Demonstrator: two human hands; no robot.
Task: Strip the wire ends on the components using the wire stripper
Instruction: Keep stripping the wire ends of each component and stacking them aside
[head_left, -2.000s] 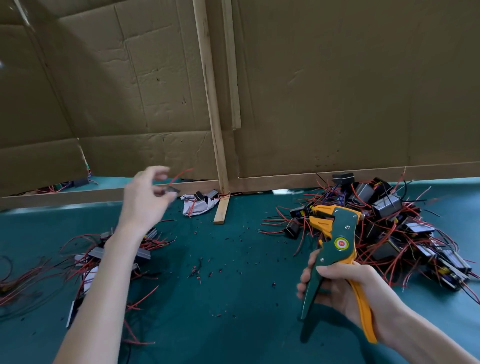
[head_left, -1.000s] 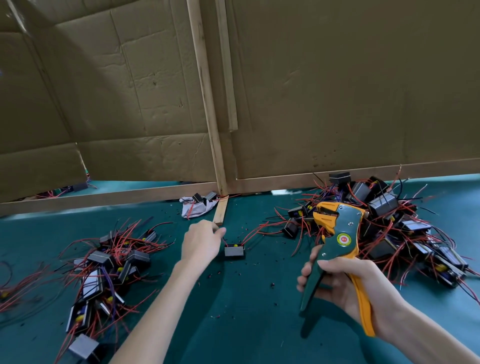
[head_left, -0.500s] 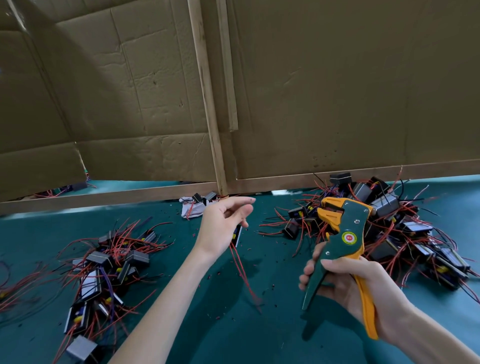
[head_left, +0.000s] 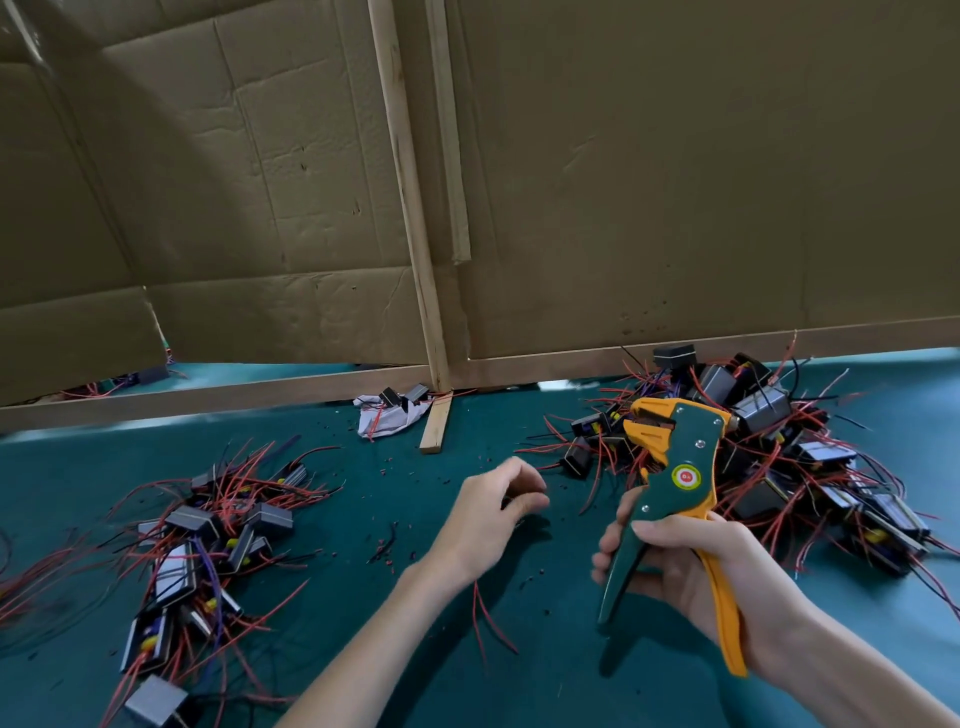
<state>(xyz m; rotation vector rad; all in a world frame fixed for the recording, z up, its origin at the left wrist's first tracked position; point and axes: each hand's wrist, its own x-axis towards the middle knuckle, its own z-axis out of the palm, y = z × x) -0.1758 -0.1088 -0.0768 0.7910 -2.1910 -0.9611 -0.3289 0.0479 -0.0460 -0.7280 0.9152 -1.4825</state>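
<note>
My right hand (head_left: 696, 566) grips the handles of a green and orange wire stripper (head_left: 675, 467), held upright with its jaws pointing up and left. My left hand (head_left: 485, 519) is just left of it, above the mat, fingers curled round a small black component that is almost wholly hidden in the palm. That component's red wires (head_left: 485, 618) trail down below my wrist. A heap of black components with red wires (head_left: 779, 457) lies behind the stripper at the right. Another heap of such components (head_left: 208, 545) lies at the left.
A teal mat (head_left: 545, 675) covers the table, dotted with small bits of insulation (head_left: 384, 545). A cardboard wall (head_left: 623, 182) with wooden strips closes the back. A white cloth with two components (head_left: 387, 415) and a short wooden block (head_left: 436, 426) lie at its foot.
My left hand dropped a component on the left heap, picked another off the mat, raised it, and has now lowered and curled over it beside the stripper. The right hand barely moved.
</note>
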